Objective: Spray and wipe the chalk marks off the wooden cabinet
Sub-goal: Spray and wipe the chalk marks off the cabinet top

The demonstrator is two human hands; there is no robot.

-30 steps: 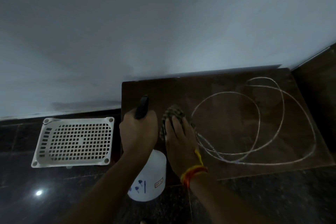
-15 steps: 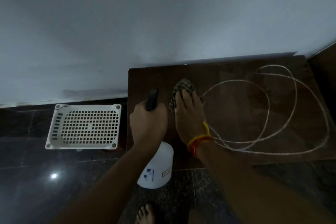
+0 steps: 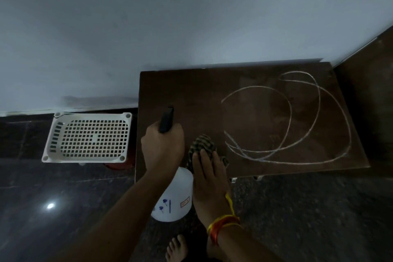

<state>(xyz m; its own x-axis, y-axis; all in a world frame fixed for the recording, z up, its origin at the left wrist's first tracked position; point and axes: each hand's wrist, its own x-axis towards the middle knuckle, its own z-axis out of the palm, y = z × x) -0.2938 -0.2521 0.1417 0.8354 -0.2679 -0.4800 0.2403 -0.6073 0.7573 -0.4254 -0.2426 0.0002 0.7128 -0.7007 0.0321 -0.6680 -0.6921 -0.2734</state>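
Left hand [image 3: 162, 149] grips the white plastic spray bottle [image 3: 173, 198] by its black trigger head. Right hand [image 3: 209, 178], fingers flat, presses the checked cloth [image 3: 202, 144] onto the dark wooden cabinet [image 3: 191, 91]. Bottle neck hidden.

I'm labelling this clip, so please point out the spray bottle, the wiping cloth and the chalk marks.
White plastic spray bottle [image 3: 174, 195], head view: on its white body below the left hand.
Checked dark cloth [image 3: 202, 144], head view: on the folded part beyond the right fingertips.
White looping chalk marks [image 3: 289, 102], head view: on the inner loop's line.
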